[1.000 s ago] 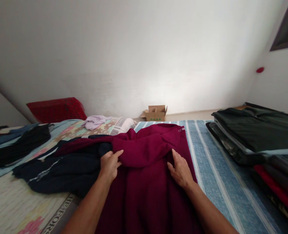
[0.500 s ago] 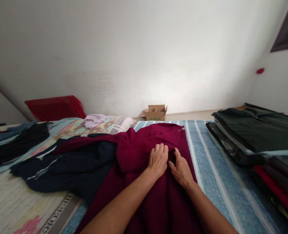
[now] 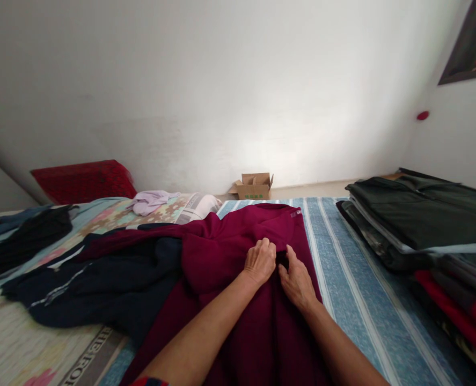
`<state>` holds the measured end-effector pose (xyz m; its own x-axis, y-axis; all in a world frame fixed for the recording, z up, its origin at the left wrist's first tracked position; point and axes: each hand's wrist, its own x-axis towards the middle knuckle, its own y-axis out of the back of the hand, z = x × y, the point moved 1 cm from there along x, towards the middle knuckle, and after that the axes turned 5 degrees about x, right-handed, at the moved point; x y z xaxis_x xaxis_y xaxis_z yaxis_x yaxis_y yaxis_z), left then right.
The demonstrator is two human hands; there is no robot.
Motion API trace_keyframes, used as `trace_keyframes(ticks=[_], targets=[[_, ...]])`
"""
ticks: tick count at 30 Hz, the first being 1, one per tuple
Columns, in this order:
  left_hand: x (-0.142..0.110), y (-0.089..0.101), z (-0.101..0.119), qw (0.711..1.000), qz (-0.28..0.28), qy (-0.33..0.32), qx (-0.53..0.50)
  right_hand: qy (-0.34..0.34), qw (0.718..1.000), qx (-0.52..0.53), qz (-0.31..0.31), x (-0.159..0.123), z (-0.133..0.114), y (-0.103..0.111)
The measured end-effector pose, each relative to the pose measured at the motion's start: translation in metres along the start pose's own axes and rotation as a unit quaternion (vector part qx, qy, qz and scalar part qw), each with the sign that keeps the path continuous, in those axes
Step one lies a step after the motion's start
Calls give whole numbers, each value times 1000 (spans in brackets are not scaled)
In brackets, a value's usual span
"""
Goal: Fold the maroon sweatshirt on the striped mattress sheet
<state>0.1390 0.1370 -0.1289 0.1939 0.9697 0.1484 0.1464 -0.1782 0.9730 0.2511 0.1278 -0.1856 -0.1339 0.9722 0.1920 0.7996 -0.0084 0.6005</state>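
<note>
A maroon long-sleeved garment (image 3: 238,230) lies spread over the striped bed cover, one sleeve stretched out to the left. Near its middle, my left hand (image 3: 261,261) has its fingers curled closed on the cloth. Close by on the right, my right hand (image 3: 298,279) grips the cloth along a dark opening, thumb and fingers bent around the edge. The fingertips of both hands are partly hidden in the fabric. A small label shows at the garment's far right corner. Under the sleeve lies a dark navy garment (image 3: 101,284) with a pale zip or trim.
Stacked folded clothes (image 3: 423,214) stand on the blue striped cover (image 3: 354,257) at right. Black clothing (image 3: 28,236) and a lilac cloth (image 3: 153,201) lie at left. Beyond the bed are a cardboard box (image 3: 254,188), a red patterned object (image 3: 85,182) and the white wall.
The view has shifted slightly, so the clothes at left sit farther left. My hands stay on the same part of the maroon garment; the dark gap between them is a bit clearer.
</note>
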Motion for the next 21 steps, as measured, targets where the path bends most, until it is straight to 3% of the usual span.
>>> trace_keyframes(ticks=[10,15,21], targets=[[-8,-4,5,999,-7,-34,-15,-25,997,69,31,3,5,-1],[-11,-9,9,998,-4,-46,-51,29,992,114,47,5,7,-1],[-11,-15,5,993,0,-64,-104,26,999,23,27,5,6,-1]])
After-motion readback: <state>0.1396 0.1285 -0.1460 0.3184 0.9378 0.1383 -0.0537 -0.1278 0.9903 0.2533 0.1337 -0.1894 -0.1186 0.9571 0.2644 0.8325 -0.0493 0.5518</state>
